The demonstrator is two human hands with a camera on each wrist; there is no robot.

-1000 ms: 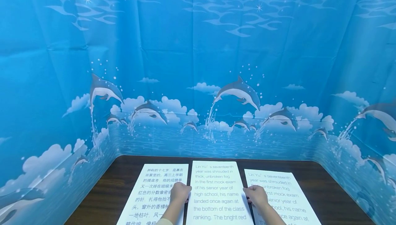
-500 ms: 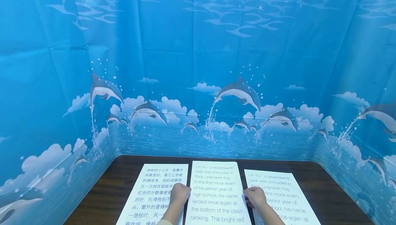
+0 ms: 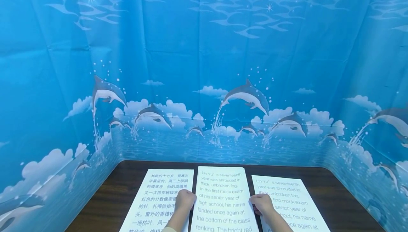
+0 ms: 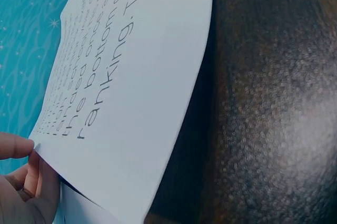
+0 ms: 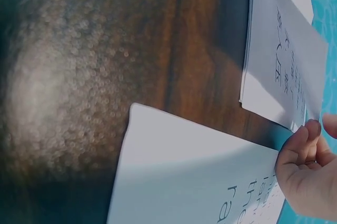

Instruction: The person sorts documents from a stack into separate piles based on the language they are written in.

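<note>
In the head view, a sheet of paper (image 3: 221, 200) with large English print spans between my two hands. My left hand (image 3: 185, 201) holds its left edge, and my right hand (image 3: 262, 204) holds its right edge. Thumb and fingers of the left hand (image 4: 29, 182) pinch the margin of the sheet (image 4: 142, 103) in the left wrist view, where its near edge bows up over the dark table. The right wrist view has my right hand (image 5: 310, 166) with fingertips at the paper's edge, beside shaded paper (image 5: 279, 60) bearing Chinese characters.
Paper with Chinese print (image 3: 156, 196) lies on the left, partly under my left forearm. Another English page (image 3: 287, 189) lies on the right, partly covered by my right hand. The dark wooden table (image 3: 105, 193) is enclosed by a blue dolphin curtain (image 3: 178, 65).
The printed lines of the middle sheet have shifted slightly down toward me in the head view. My right hand has moved slightly left and down; the left hand stays nearly in place.
</note>
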